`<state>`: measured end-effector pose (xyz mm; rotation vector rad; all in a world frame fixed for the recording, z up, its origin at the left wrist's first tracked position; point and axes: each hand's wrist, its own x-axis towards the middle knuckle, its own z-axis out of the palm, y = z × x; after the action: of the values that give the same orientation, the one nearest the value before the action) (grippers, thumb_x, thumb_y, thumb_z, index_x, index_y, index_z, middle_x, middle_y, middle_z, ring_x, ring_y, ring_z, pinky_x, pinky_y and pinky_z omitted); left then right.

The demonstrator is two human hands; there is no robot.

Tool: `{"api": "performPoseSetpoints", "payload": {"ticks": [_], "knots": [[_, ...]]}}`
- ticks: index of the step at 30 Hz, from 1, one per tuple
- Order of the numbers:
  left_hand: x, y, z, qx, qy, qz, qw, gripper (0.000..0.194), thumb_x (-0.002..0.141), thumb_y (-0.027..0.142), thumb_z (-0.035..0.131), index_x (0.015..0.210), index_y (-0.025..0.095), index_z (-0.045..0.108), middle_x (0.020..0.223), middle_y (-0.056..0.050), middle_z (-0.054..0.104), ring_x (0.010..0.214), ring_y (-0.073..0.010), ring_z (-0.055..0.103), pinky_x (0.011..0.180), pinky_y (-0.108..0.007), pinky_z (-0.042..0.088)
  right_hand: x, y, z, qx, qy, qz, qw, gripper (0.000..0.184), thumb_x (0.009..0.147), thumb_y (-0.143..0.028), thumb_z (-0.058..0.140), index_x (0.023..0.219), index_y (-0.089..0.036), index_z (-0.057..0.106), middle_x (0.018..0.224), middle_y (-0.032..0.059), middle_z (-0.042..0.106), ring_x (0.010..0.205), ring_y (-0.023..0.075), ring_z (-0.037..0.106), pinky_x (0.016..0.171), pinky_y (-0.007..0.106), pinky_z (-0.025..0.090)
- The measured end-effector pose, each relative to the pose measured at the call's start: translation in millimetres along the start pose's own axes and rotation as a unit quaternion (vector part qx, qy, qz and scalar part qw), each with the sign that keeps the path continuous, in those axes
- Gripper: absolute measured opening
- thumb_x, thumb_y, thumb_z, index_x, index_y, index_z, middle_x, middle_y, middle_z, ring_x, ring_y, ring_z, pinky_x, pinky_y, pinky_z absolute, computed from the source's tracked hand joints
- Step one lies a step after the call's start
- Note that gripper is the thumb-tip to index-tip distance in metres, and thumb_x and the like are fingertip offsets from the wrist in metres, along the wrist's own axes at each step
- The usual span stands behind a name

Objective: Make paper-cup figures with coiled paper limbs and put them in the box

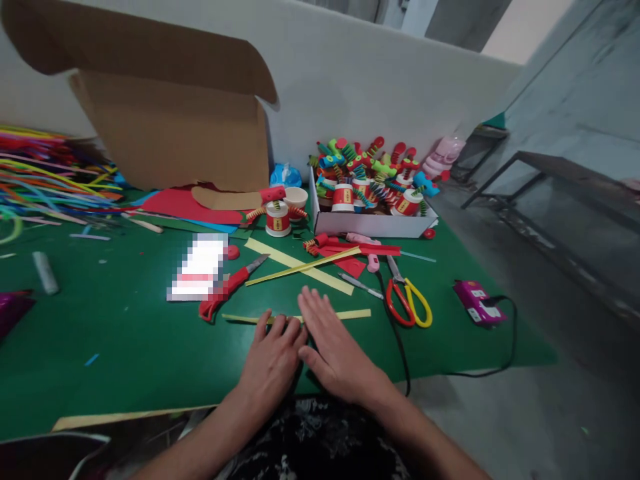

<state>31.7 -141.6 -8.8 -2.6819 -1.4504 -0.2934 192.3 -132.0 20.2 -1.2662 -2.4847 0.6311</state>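
A narrow yellow paper strip (356,314) lies across the green table in front of me. My left hand (277,350) has its fingers curled down over the strip's left half, pressing it to the surface. Just beside it, my right hand (336,350) lies flat across the strip with fingers stretched out; its palm hides the middle part. Beyond the hands, a folded yellow strip (300,267) crosses over a wider pale yellow strip (323,277). To the left is a red utility knife (230,290) with its blade out.
Scissors (407,303) with red and yellow handles, a pink glue gun (373,260) and its black cord are at right. Behind stand a white box (370,225) of colourful paper-cup figures and one cup figure (278,220). A purple box (477,303) sits near the right edge.
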Motion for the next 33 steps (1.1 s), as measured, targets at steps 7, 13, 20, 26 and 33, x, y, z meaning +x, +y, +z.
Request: {"api": "performPoseSetpoints", "payload": {"ticks": [7, 13, 20, 26, 33], "knots": [[-18, -33, -10.3, -0.116, 0.058, 0.052, 0.99, 0.027, 0.083, 0.017, 0.05, 0.1, 0.022, 0.07, 0.105, -0.007, 0.07, 0.109, -0.0244, 0.054, 0.107, -0.045, 0.028, 47, -3, 21, 0.143, -0.103, -0.06, 0.982, 0.074, 0.096, -0.058, 0.005, 0.153, -0.012, 0.003, 0.16, 0.0108, 0.01, 0.149, 0.0175, 0.006, 0.122, 0.043, 0.011], [-38, -101, -37.2, -0.138, 0.063, -0.116, 0.982, 0.029, 0.091, 0.031, 0.046, 0.112, 0.026, 0.066, 0.099, -0.007, 0.069, 0.093, -0.025, 0.056, 0.079, -0.039, 0.04, 44, -12, 26, 0.036, -0.134, -0.082, 0.987, 0.081, 0.093, -0.065, 0.03, 0.153, -0.014, 0.011, 0.16, 0.0114, 0.012, 0.149, 0.0239, 0.004, 0.122, 0.05, 0.004], [-47, -111, -22.3, -0.153, 0.018, -0.105, 0.982, 0.033, 0.094, 0.036, 0.044, 0.078, 0.026, 0.071, 0.074, -0.004, 0.065, 0.076, -0.0212, 0.052, 0.074, -0.036, 0.033, 46, -15, 24, -0.002, -0.152, -0.082, 0.985, 0.083, 0.09, -0.068, 0.034, 0.154, -0.021, 0.011, 0.16, 0.011, 0.008, 0.149, 0.0272, 0.004, 0.12, 0.052, 0.004], [-54, -112, -23.8, -0.152, 0.017, -0.084, 0.985, 0.03, 0.095, 0.037, 0.045, 0.087, 0.028, 0.072, 0.076, -0.002, 0.067, 0.08, -0.0198, 0.052, 0.079, -0.038, 0.03, 47, -14, 25, -0.028, -0.155, -0.093, 0.983, 0.082, 0.088, -0.068, 0.04, 0.153, -0.029, 0.011, 0.16, 0.011, 0.005, 0.148, 0.0294, 0.003, 0.119, 0.054, 0.007], [-54, -106, -27.7, -0.152, -0.012, -0.158, 0.976, 0.032, 0.096, 0.035, 0.041, 0.081, 0.021, 0.065, 0.084, -0.003, 0.067, 0.086, -0.0208, 0.053, 0.085, -0.041, 0.032, 46, -15, 29, -0.038, -0.146, -0.093, 0.984, 0.086, 0.085, -0.071, 0.04, 0.153, -0.026, 0.012, 0.16, 0.0125, 0.006, 0.148, 0.0305, 0.005, 0.119, 0.055, 0.009]]}}
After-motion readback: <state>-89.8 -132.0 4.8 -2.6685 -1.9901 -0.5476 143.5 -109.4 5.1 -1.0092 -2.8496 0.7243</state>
